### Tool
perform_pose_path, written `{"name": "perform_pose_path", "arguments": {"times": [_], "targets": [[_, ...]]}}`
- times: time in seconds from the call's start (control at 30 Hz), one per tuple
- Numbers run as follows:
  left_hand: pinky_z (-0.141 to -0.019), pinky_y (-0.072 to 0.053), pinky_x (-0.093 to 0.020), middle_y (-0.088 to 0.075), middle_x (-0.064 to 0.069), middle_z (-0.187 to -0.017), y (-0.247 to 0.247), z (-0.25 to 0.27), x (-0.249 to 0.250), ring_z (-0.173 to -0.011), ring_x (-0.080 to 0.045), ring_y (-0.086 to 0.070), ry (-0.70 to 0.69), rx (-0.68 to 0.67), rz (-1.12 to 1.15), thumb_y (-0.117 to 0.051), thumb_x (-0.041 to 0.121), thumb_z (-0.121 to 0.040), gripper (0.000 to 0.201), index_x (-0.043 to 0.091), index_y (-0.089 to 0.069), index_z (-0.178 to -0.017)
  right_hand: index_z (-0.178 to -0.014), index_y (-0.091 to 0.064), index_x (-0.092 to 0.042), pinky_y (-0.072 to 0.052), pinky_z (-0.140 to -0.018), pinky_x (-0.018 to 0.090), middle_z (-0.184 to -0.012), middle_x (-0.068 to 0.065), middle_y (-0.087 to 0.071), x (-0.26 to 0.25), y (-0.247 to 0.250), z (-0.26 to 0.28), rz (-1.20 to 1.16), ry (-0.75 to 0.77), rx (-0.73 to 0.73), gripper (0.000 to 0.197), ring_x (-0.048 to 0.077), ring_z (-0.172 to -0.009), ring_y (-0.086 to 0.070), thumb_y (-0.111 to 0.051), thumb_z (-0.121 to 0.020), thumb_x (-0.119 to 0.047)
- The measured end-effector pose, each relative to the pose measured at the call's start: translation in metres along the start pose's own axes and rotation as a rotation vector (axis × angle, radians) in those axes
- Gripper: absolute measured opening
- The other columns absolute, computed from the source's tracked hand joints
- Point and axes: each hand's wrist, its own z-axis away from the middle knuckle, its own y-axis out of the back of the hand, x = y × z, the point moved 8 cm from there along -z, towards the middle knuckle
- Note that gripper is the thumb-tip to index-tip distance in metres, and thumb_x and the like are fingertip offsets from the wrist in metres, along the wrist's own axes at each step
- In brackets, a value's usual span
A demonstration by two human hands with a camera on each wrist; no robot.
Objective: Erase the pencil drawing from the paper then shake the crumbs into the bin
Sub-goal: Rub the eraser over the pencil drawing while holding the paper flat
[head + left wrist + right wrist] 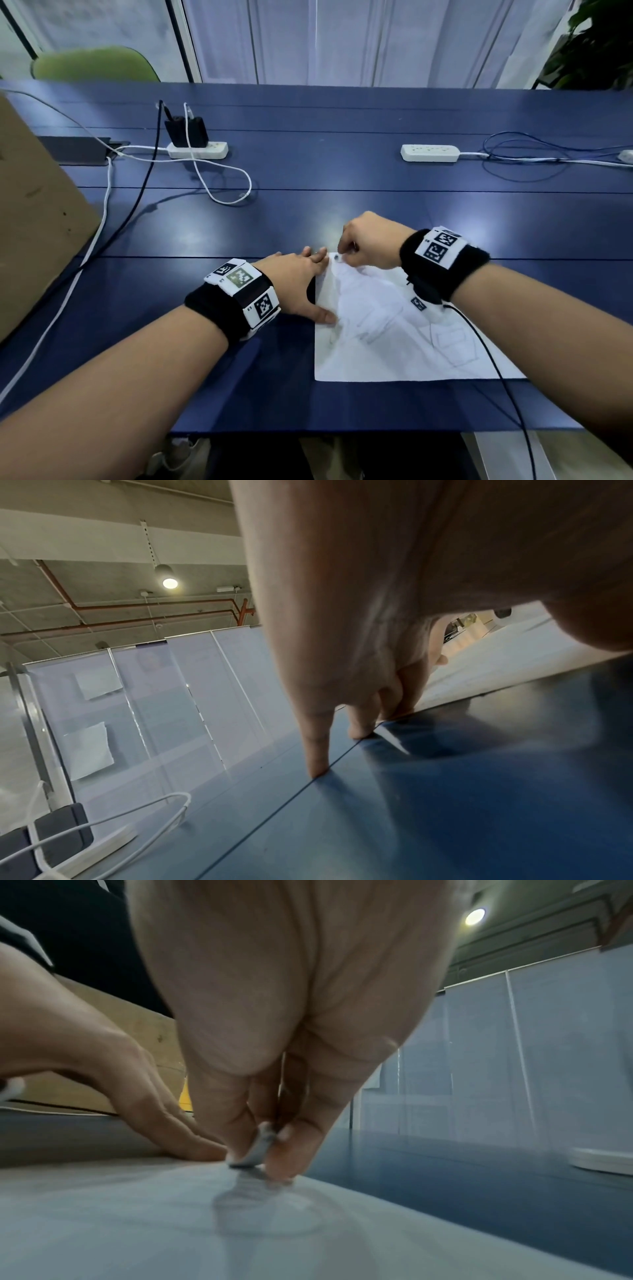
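Note:
A white sheet of paper (394,346) with a faint pencil drawing lies on the blue table (308,164). My right hand (368,245) pinches a small worn eraser (255,1148) between thumb and fingers and presses its tip onto the paper (171,1218) near the far left corner, over a smudged pencil patch. My left hand (298,281) lies flat with straight fingers on the paper's left edge and far corner, holding it down; its fingertips (318,769) touch the table. No bin shows in any view.
A cardboard box (34,212) stands at the left. Two white power strips (198,150) (430,152) with chargers and loose cables (219,178) lie further back. A green chair (96,65) and a plant (596,44) are beyond the table.

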Motion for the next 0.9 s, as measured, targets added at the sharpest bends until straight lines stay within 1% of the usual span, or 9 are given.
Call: {"name": "perform_pose_path", "arguments": {"times": [0.07, 0.2, 0.27, 0.4, 0.47, 0.53, 0.7, 0.8, 0.9], "targets": [[-0.116, -0.023, -0.051, 0.004, 0.007, -0.162, 0.000, 0.000, -0.001, -0.150, -0.017, -0.006, -0.001, -0.001, -0.005, -0.055, 0.084, -0.066, 0.123, 0.018, -0.004, -0.155, -0.074, -0.068, -0.013, -0.045, -0.065, 0.033, -0.079, 0.005, -0.066, -0.007, -0.003, 0.007, 0.029, 0.052, -0.016, 0.012, 0.024, -0.070, -0.055, -0.061, -0.081, -0.019], [-0.117, -0.022, -0.051, 0.005, 0.008, -0.162, -0.002, -0.002, -0.001, -0.150, -0.017, -0.006, -0.007, 0.002, -0.013, -0.054, 0.084, -0.065, 0.122, 0.019, -0.004, -0.155, -0.091, -0.076, -0.016, -0.044, -0.068, 0.027, -0.084, -0.002, -0.065, -0.032, -0.021, 0.045, -0.016, 0.220, -0.129, 0.016, 0.015, -0.071, -0.054, -0.065, -0.079, -0.018], [-0.117, -0.023, -0.050, 0.005, 0.008, -0.162, -0.002, -0.002, -0.001, -0.150, -0.016, -0.007, -0.003, 0.001, -0.015, -0.055, 0.084, -0.066, 0.121, 0.019, -0.004, -0.155, -0.093, -0.076, -0.017, -0.047, -0.070, 0.029, -0.086, -0.001, -0.067, -0.029, -0.023, 0.044, -0.003, 0.191, -0.162, 0.018, 0.016, -0.073, -0.057, -0.065, -0.079, -0.021], [-0.116, -0.024, -0.050, 0.004, 0.007, -0.162, 0.001, 0.000, 0.001, -0.150, -0.017, -0.007, 0.000, -0.001, -0.009, -0.055, 0.083, -0.066, 0.122, 0.017, -0.004, -0.155, -0.074, -0.068, -0.011, -0.053, -0.068, 0.041, -0.074, 0.012, -0.067, -0.006, -0.003, 0.009, 0.066, 0.026, -0.052, 0.015, 0.031, -0.072, -0.059, -0.058, -0.074, -0.022], [-0.116, -0.024, -0.050, 0.003, 0.006, -0.162, 0.002, 0.001, 0.001, -0.150, -0.018, -0.007, 0.001, 0.002, -0.005, -0.056, 0.083, -0.066, 0.122, 0.017, -0.005, -0.155, -0.077, -0.071, -0.011, -0.055, -0.069, 0.041, -0.076, 0.010, -0.070, 0.002, 0.001, 0.000, 0.061, -0.019, -0.038, 0.015, 0.031, -0.074, -0.062, -0.059, -0.076, -0.020], [-0.116, -0.024, -0.050, 0.003, 0.006, -0.162, 0.001, 0.001, 0.000, -0.150, -0.018, -0.007, 0.002, -0.001, -0.002, -0.056, 0.083, -0.066, 0.122, 0.017, -0.005, -0.155, -0.079, -0.071, -0.010, -0.053, -0.068, 0.039, -0.077, 0.011, -0.068, -0.004, -0.003, 0.006, 0.081, 0.037, -0.035, 0.017, 0.031, -0.074, -0.061, -0.059, -0.076, -0.021], [-0.116, -0.023, -0.050, 0.004, 0.007, -0.162, -0.001, 0.000, 0.000, -0.150, -0.016, -0.005, 0.001, -0.002, 0.006, -0.057, 0.083, -0.066, 0.122, 0.018, -0.004, -0.155, -0.094, -0.077, -0.016, -0.045, -0.070, 0.026, -0.086, -0.001, -0.067, -0.027, -0.020, 0.046, -0.033, 0.189, -0.167, 0.018, 0.010, -0.071, -0.053, -0.067, -0.079, -0.019], [-0.116, -0.023, -0.050, 0.005, 0.007, -0.162, 0.000, 0.000, 0.001, -0.150, -0.016, -0.004, 0.003, -0.007, -0.005, -0.055, 0.083, -0.067, 0.122, 0.018, -0.003, -0.155, -0.079, -0.070, -0.014, -0.049, -0.068, 0.032, -0.077, 0.005, -0.067, -0.015, -0.010, 0.027, 0.035, 0.098, -0.086, 0.012, 0.024, -0.069, -0.057, -0.061, -0.078, -0.023], [-0.117, -0.022, -0.050, 0.005, 0.007, -0.162, 0.001, 0.002, 0.001, -0.150, -0.016, -0.005, 0.004, -0.004, -0.002, -0.055, 0.083, -0.067, 0.121, 0.018, -0.004, -0.155, -0.068, -0.063, -0.021, -0.044, -0.065, 0.029, -0.064, -0.003, -0.057, 0.000, 0.003, 0.007, 0.011, -0.007, -0.037, 0.014, 0.022, -0.065, -0.054, -0.060, -0.082, -0.019]]}}
